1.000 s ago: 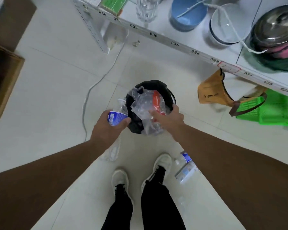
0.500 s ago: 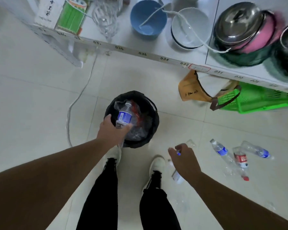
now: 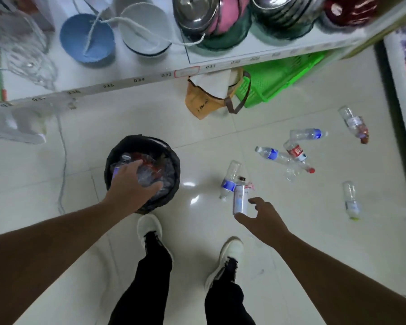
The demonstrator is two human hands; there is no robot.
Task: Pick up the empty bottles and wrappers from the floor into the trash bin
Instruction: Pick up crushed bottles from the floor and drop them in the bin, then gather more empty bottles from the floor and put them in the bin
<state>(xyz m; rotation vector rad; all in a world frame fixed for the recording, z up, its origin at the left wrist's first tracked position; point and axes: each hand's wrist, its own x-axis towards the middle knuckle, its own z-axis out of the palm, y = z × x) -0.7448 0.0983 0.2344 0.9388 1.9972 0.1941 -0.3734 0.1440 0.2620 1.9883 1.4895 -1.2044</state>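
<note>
The black-lined trash bin (image 3: 174, 165) stands on the floor in front of my left foot, filled with crumpled clear wrappers and bottles. My left hand (image 3: 133, 181) lies palm down inside its rim, fingers spread over a blue-label bottle (image 3: 120, 164) and the plastic. My right hand (image 3: 265, 218) is low at the right, fingers apart, its thumb and fingertips at the base of a white bottle with a dark cap (image 3: 240, 198) lying on the floor. A blue-label bottle (image 3: 229, 181) lies against it. Several more empty bottles (image 3: 297, 153) are scattered to the right.
A white shelf edge (image 3: 150, 78) with bowls and pots overhangs the far side. Under it sit a tan bag (image 3: 202, 102) and a green basket (image 3: 274, 78). A white cable (image 3: 62, 160) runs left of the bin. My white shoes (image 3: 150, 228) stand below.
My right hand let go of the wrapper in the bin and swung right and down to the white bottle. My left hand carried the blue-label bottle into the bin and spread its fingers.
</note>
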